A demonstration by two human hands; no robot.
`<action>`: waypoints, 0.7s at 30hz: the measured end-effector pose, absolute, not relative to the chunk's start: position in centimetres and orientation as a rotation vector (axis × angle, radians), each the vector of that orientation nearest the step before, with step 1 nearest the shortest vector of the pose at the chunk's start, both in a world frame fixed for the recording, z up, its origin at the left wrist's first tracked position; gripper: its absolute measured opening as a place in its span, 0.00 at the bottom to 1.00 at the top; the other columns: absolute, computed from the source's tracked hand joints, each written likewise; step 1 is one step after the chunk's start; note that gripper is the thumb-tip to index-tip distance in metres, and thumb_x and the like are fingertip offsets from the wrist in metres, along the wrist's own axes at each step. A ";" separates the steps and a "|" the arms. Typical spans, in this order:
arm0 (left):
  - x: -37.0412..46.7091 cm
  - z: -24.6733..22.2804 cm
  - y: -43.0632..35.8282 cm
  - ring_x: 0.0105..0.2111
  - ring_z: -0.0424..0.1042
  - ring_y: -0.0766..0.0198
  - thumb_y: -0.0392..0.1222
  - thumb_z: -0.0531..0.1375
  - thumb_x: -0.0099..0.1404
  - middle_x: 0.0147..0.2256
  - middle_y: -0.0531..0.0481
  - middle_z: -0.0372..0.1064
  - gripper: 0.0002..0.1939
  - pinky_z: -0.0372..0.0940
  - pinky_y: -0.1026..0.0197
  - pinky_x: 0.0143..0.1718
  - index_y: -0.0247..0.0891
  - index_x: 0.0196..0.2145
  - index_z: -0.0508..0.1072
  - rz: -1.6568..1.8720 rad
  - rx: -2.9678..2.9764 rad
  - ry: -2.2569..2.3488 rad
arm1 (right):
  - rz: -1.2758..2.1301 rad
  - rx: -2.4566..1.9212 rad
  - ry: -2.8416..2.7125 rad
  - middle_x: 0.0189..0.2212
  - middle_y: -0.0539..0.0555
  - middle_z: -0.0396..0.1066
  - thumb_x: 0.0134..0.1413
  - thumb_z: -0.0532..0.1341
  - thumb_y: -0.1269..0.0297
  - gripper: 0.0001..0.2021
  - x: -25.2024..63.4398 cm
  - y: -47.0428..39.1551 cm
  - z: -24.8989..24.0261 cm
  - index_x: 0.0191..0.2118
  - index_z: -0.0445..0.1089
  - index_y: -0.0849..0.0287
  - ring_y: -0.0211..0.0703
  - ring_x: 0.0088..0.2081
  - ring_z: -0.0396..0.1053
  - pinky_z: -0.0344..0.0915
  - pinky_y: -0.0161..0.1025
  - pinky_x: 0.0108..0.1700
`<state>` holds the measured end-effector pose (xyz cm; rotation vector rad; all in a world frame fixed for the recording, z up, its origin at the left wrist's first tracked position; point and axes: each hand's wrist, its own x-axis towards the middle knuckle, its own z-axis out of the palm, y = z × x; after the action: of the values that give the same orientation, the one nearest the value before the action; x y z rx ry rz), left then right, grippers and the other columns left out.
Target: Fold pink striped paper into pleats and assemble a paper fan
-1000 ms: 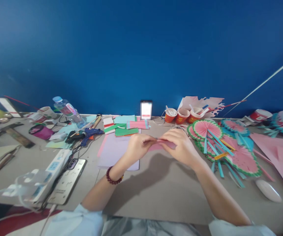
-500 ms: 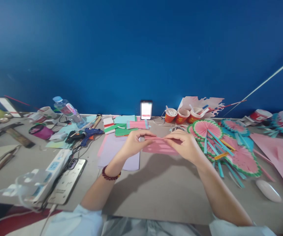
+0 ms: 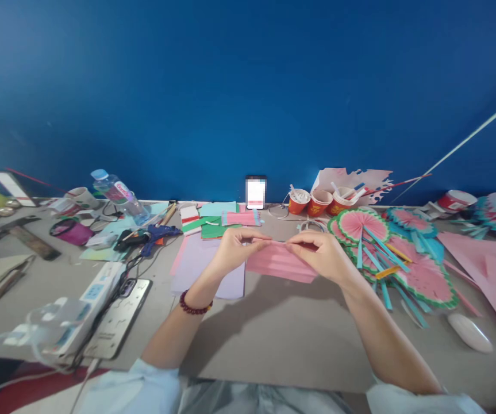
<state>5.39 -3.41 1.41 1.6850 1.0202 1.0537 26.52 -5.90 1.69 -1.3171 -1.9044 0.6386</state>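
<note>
My left hand [image 3: 235, 248] and my right hand [image 3: 322, 253] pinch the top edge of a pink pleated sheet of paper [image 3: 283, 263] at the table's middle. The sheet hangs down from my fingers, its creases showing, and its lower edge reaches the grey table [image 3: 282, 333]. A bead bracelet sits on my left wrist. A pale lilac sheet [image 3: 200, 265] lies flat under and left of my left hand.
Finished watermelon-coloured paper fans [image 3: 396, 253] cover the right side, with a white computer mouse [image 3: 469, 332] nearer me. Red cups [image 3: 319, 202], a standing phone [image 3: 256, 192] and stacked coloured paper [image 3: 215, 224] line the back. A glue gun [image 3: 153, 236], bottle [image 3: 118, 192], power strip [image 3: 99, 284] and second phone [image 3: 120, 316] lie left.
The folded pink paper, a narrow strip a second ago, has opened downwards into a wider pleated sheet. My hands have drawn slightly apart along its top edge.
</note>
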 end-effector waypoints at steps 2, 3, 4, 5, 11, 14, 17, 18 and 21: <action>5.4 1.3 -3.3 0.31 0.74 0.61 0.41 0.65 0.54 0.30 0.46 0.77 0.07 0.68 0.64 0.31 0.36 0.30 0.80 1.051 1.675 1.011 | 0.657 -1.327 -1.896 0.31 0.52 0.76 0.52 0.60 0.62 0.08 26.5 -5.9 1.7 0.30 0.76 0.56 0.42 0.33 0.72 0.67 0.37 0.37; 5.4 1.3 -3.3 0.32 0.74 0.61 0.41 0.65 0.54 0.30 0.46 0.77 0.07 0.68 0.64 0.31 0.36 0.30 0.80 1.053 1.672 1.003 | 0.662 -1.329 -1.892 0.31 0.52 0.76 0.52 0.60 0.62 0.08 26.5 -5.9 1.7 0.30 0.76 0.56 0.42 0.33 0.72 0.67 0.37 0.37; 5.4 1.2 -3.3 0.32 0.74 0.61 0.41 0.65 0.54 0.31 0.46 0.77 0.07 0.68 0.64 0.31 0.36 0.30 0.80 1.056 1.671 0.994 | 0.663 -1.329 -1.888 0.31 0.52 0.76 0.52 0.60 0.62 0.08 26.5 -5.9 1.7 0.30 0.76 0.56 0.42 0.33 0.72 0.67 0.37 0.37; 5.4 1.2 -3.3 0.32 0.74 0.61 0.41 0.65 0.54 0.31 0.46 0.77 0.07 0.68 0.64 0.31 0.36 0.30 0.80 1.060 1.670 0.989 | 0.662 -1.329 -1.884 0.31 0.52 0.76 0.52 0.60 0.62 0.08 26.4 -5.9 1.7 0.30 0.76 0.56 0.43 0.33 0.72 0.67 0.37 0.37; 5.3 1.3 -3.4 0.31 0.74 0.61 0.42 0.65 0.54 0.31 0.45 0.77 0.07 0.68 0.64 0.29 0.36 0.31 0.80 1.061 1.674 0.977 | 0.647 -1.316 -1.879 0.31 0.53 0.76 0.52 0.60 0.63 0.07 26.3 -5.9 1.7 0.31 0.76 0.56 0.43 0.34 0.72 0.66 0.37 0.38; 5.4 1.3 -3.4 0.31 0.74 0.61 0.41 0.65 0.55 0.30 0.45 0.77 0.07 0.67 0.64 0.29 0.36 0.31 0.80 1.076 1.689 0.968 | 0.638 -1.304 -1.876 0.31 0.53 0.76 0.52 0.61 0.63 0.07 26.3 -5.9 1.6 0.31 0.76 0.56 0.43 0.33 0.72 0.66 0.37 0.38; 5.6 1.2 -3.4 0.30 0.74 0.62 0.41 0.65 0.54 0.29 0.46 0.77 0.07 0.67 0.64 0.30 0.36 0.30 0.79 1.116 1.708 0.961 | 0.631 -1.292 -1.861 0.31 0.53 0.76 0.52 0.61 0.63 0.07 26.3 -5.8 1.4 0.31 0.76 0.55 0.43 0.33 0.72 0.67 0.37 0.37; 5.6 1.1 -3.4 0.30 0.74 0.62 0.41 0.65 0.54 0.29 0.46 0.77 0.07 0.67 0.64 0.30 0.36 0.29 0.79 1.134 1.708 0.961 | 0.627 -1.289 -1.858 0.31 0.53 0.76 0.52 0.61 0.63 0.07 26.4 -5.8 1.4 0.31 0.76 0.56 0.43 0.33 0.72 0.67 0.37 0.37; 5.8 0.8 -3.4 0.31 0.74 0.61 0.42 0.65 0.54 0.31 0.46 0.77 0.07 0.68 0.63 0.32 0.36 0.31 0.79 1.192 1.691 0.986 | 0.607 -1.282 -1.852 0.30 0.54 0.76 0.51 0.61 0.62 0.07 26.4 -5.7 1.4 0.31 0.76 0.56 0.44 0.33 0.72 0.66 0.38 0.36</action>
<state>5.83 -3.37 0.76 1.6914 0.9865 1.1923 26.38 -5.73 1.38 -1.2821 -1.8519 0.6071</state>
